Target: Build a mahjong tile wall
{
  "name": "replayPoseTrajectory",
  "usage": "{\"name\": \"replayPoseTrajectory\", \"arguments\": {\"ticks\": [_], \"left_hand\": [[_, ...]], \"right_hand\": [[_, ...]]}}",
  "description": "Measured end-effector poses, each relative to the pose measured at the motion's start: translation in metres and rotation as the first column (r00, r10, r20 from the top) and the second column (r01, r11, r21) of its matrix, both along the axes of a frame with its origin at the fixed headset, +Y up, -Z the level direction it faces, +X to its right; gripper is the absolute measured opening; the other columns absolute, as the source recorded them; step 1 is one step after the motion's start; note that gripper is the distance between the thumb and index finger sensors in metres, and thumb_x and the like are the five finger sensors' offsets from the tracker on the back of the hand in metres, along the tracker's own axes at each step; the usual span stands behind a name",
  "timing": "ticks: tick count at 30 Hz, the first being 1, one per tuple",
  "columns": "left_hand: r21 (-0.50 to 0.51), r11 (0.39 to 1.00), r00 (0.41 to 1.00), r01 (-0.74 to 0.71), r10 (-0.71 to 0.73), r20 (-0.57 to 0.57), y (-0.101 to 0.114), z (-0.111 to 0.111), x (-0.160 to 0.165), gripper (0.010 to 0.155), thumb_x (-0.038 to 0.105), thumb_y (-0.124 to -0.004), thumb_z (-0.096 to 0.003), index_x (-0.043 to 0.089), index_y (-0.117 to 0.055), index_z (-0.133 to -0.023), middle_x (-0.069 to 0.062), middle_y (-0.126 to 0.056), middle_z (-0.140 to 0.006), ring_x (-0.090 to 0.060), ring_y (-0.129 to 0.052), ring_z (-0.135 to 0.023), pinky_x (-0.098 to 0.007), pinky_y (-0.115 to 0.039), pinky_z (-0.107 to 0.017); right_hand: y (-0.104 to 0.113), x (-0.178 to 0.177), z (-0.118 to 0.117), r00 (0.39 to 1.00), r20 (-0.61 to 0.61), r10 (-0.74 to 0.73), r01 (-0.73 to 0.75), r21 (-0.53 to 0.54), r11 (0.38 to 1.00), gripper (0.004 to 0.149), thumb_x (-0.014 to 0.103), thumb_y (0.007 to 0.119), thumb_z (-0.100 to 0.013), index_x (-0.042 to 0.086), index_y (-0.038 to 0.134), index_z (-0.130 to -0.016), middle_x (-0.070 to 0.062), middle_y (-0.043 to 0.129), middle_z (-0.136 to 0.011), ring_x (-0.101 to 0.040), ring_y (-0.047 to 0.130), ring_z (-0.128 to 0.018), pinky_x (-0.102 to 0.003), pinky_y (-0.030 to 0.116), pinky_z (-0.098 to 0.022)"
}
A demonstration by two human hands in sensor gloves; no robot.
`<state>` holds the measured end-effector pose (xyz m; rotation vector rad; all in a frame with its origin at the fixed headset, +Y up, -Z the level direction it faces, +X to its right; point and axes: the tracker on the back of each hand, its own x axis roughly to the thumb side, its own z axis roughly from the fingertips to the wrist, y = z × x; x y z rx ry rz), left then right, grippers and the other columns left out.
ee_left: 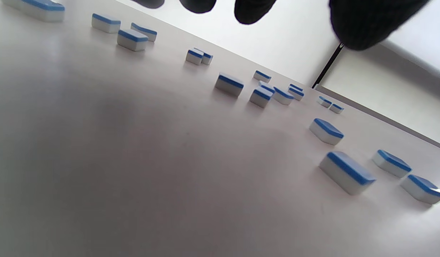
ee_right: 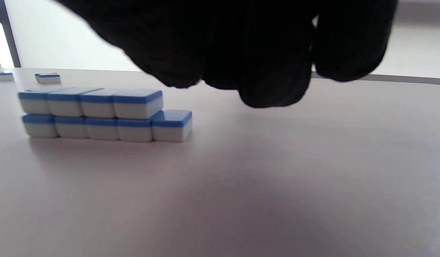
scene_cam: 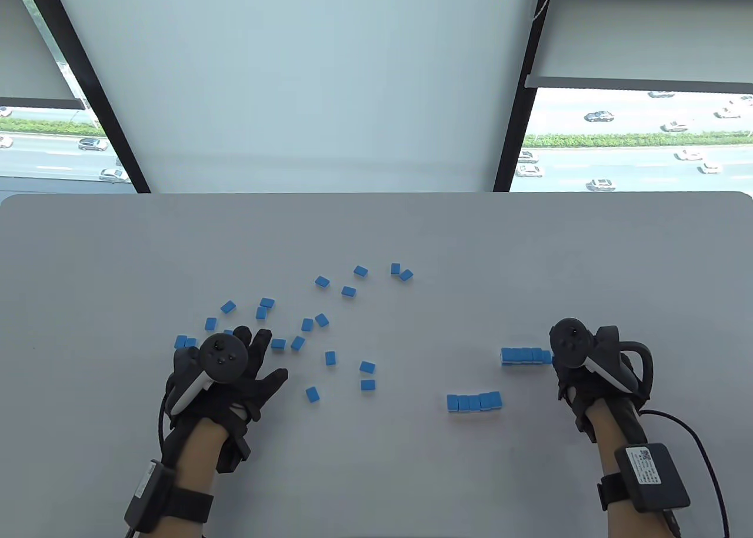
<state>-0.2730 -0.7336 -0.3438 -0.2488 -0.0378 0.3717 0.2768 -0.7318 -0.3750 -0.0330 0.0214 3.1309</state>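
Stacking is the step in hand, as I read it. My right hand (scene_cam: 579, 364) sits at the right end of the stacked wall (scene_cam: 525, 355), fingers curled under in the wrist view with nothing visibly between them; can't tell from the table view whether it touches the end tile. The wall is two layers: five tiles below, four on top, so the end tile (ee_right: 171, 125) at the right has no cap yet. A separate single row (scene_cam: 474, 401) of five lies nearer me and to the left, apart from the wall. My left hand (scene_cam: 235, 373) lies fingers spread over the worktop (scene_cam: 376, 232) at the edge of the loose tiles (scene_cam: 329, 326), holding nothing; fingertips (ee_left: 250, 10) hover clear of the surface. Next move, my guess: get one loose tile across and cap that open end, square to its neighbours. Risk is nudging the top layer off line.
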Motion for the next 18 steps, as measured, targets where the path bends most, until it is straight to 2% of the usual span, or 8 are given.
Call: {"name": "replayPoseTrajectory", "arguments": {"ticks": [6, 18], "left_hand": [[0.003, 1.000, 1.000, -0.004, 0.004, -0.007, 0.000, 0.000, -0.001, 0.083, 0.069, -0.067, -0.0422, 0.034, -0.040, -0.113, -0.005, -0.031, -0.121, -0.048, -0.032, -0.107, -0.075, -0.022, -0.066], [-0.004, 1.000, 1.000, 0.004, -0.004, -0.005, -0.001, -0.001, 0.000, 0.083, 0.069, -0.067, -0.0422, 0.034, -0.039, -0.113, -0.006, -0.031, -0.121, -0.048, -0.032, -0.107, -0.074, -0.022, -0.066]], "right_hand": [[-0.011, -0.004, -0.004, 1.000, -0.008, 0.027, -0.027, -0.021, 0.999, 0.055, 0.027, 0.089, -0.041, 0.021, 0.071, -0.093, -0.005, 0.086, -0.076, -0.026, 0.098, -0.050, -0.050, 0.082, -0.048], [-0.013, -0.009, -0.003, 0.999, -0.026, 0.032, -0.033, -0.022, 0.999, 0.054, 0.026, 0.089, -0.041, 0.022, 0.072, -0.093, -0.005, 0.086, -0.076, -0.026, 0.097, -0.051, -0.050, 0.081, -0.049]]}}
